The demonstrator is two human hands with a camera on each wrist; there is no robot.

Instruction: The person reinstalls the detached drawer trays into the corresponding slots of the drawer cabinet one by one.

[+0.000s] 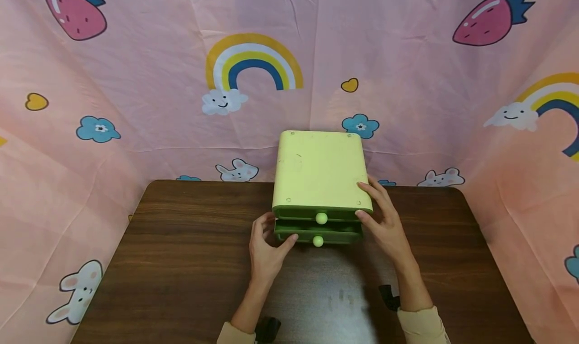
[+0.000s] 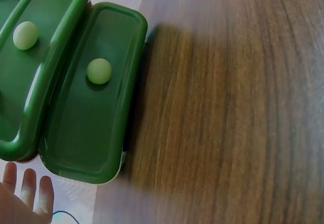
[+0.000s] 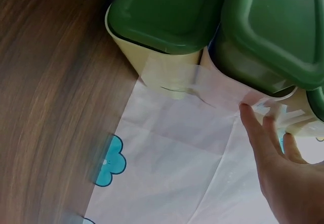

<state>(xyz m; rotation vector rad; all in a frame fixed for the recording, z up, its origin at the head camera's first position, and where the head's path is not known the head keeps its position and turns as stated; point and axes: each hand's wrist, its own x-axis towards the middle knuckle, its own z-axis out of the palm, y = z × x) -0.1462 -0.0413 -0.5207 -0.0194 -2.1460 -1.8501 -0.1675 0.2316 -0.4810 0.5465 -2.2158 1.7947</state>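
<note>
A small drawer cabinet (image 1: 321, 170) with a pale yellow-green top stands at the table's back edge. Its green middle drawer (image 2: 30, 77) juts out in front of the bottom drawer (image 2: 91, 112); both carry round pale knobs. My left hand (image 1: 266, 256) is at the cabinet's left side, its thumb at the left part of the jutting drawer's front. In the left wrist view its fingers stretch out beside the drawers. On the cabinet's right side rests my right hand (image 1: 386, 226), thumb at the front corner. The right wrist view shows its fingers extended along the pink middle tier (image 3: 228, 89).
The cabinet stands on a dark wooden table (image 1: 190, 243). Behind and around it hangs a pink cloth (image 1: 172, 82) printed with rainbows, strawberries and rabbits. Black straps (image 1: 389, 297) show near both wrists.
</note>
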